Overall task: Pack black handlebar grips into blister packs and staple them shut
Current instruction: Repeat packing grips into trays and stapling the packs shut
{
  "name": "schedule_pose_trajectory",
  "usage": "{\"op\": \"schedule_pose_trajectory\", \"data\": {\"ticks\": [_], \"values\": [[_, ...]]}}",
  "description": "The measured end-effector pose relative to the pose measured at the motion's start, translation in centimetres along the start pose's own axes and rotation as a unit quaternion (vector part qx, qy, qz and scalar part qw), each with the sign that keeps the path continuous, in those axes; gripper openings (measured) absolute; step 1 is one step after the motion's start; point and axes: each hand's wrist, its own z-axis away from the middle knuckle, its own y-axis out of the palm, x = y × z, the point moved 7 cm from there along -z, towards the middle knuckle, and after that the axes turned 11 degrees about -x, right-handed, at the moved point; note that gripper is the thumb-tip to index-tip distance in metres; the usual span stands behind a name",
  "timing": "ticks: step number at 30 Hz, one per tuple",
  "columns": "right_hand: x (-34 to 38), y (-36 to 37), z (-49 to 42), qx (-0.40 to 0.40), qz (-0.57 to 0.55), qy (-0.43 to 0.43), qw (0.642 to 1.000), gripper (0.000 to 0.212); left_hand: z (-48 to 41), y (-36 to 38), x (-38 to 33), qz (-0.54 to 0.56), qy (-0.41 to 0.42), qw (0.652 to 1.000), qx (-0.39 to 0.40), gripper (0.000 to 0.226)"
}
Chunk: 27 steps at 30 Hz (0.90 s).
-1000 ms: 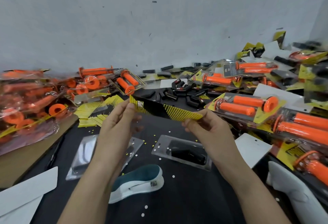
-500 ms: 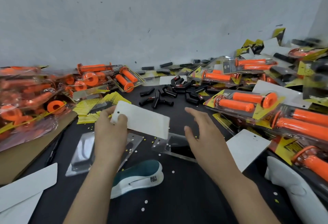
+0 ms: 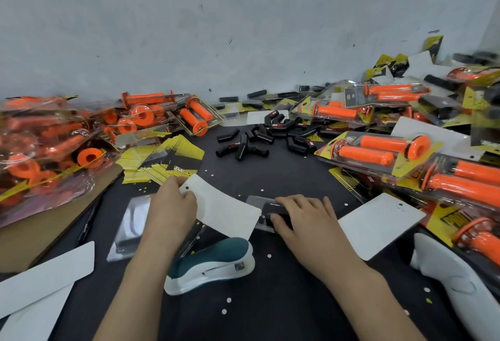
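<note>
Fingers [image 3: 290, 202] on blister pack [image 3: 263, 206] (left hand [image 3: 173, 205] gripping card [image 3: 221, 211])

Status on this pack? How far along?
Done: black grips sit inside the clear blister under the right hand. In hand: left hand holds the white backing card beside it. Left: close the pack, then staple; stapler lies untouched.

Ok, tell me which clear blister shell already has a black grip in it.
The blister shell under the right hand, beside the held white card. The other shell, outside the left hand, looks empty.
</note>
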Motion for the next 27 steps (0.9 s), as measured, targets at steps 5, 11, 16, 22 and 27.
{"op": "schedule_pose_trajectory", "data": {"ticks": [5,11,16,22,27], "values": [[-0.2,0.0,0.0,0.009,-0.011,-0.008,1.0,0.046,-0.4,-1.5,0.2,0.014,-0.014,0.997,-0.075,0.034],[-0.5,-0.2,-0.1,-0.002,-0.029,-0.016,0.999,0.043,-0.1,-1.4,-0.1,0.056,-0.007,0.996,-0.066,0.021],[-0.6,-0.2,-0.2,-0.01,-0.032,-0.018,0.999,0.042,0.0,-0.5,-0.1,0.023,-0.005,1.0,0.001,0.018],[-0.9,-0.3,-0.2,-0.019,-0.037,-0.017,0.999,0.04,0.3,-0.3,0.1,-0.084,0.009,0.995,0.051,0.018],[-0.9,-0.2,-0.2,-0.021,-0.04,-0.019,0.999,0.04,0.4,-0.3,-0.1,-0.103,-0.005,0.993,0.059,0.029]]}}
